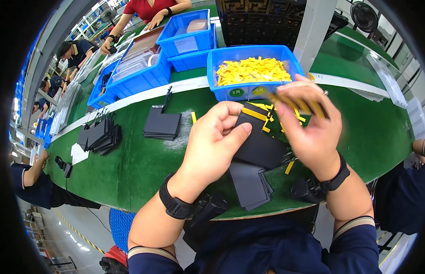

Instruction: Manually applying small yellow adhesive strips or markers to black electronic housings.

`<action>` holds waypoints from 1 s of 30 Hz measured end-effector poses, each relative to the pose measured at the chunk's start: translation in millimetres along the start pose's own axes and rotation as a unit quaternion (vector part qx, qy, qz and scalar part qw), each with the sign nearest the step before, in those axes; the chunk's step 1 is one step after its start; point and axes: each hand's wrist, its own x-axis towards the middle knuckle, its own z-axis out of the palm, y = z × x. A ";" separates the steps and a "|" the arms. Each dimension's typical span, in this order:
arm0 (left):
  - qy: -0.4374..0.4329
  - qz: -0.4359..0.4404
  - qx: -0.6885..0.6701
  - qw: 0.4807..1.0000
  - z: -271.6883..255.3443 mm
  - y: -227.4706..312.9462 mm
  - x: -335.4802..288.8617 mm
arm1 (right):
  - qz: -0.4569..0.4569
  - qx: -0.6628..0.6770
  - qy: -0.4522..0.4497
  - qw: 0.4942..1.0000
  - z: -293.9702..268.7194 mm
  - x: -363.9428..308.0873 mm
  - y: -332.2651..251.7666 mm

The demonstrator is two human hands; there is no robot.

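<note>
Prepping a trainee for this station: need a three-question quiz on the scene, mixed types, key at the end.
1. Multiple choice: what is the main colour of the flat piece held in the left hand?
A. White
B. Black
C. Red

2. True or false: all the yellow strips are inside the blue bin.

3. Fill in the blank: the work surface is ____ in colour.

Key:
1. B
2. False: a loose yellow strip lies outside the blue bin, on the work surface.
3. green
</note>
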 end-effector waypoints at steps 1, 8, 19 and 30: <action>0.001 0.001 0.000 1.000 -0.8 -1.0 0.4 | -0.049 -0.004 -0.058 0.997 -1.9 0.3 -4.8; 0.036 0.084 0.114 0.989 -0.5 -5.7 -1.2 | -0.063 -0.042 -0.060 0.995 3.5 -5.1 -4.9; 0.014 0.045 0.057 0.997 -0.8 2.0 -0.3 | 0.095 0.091 0.000 0.991 3.9 -4.6 -5.6; 0.034 0.019 0.020 0.999 -0.2 0.8 -1.0 | 0.238 0.223 -0.010 0.945 13.2 -10.4 -2.2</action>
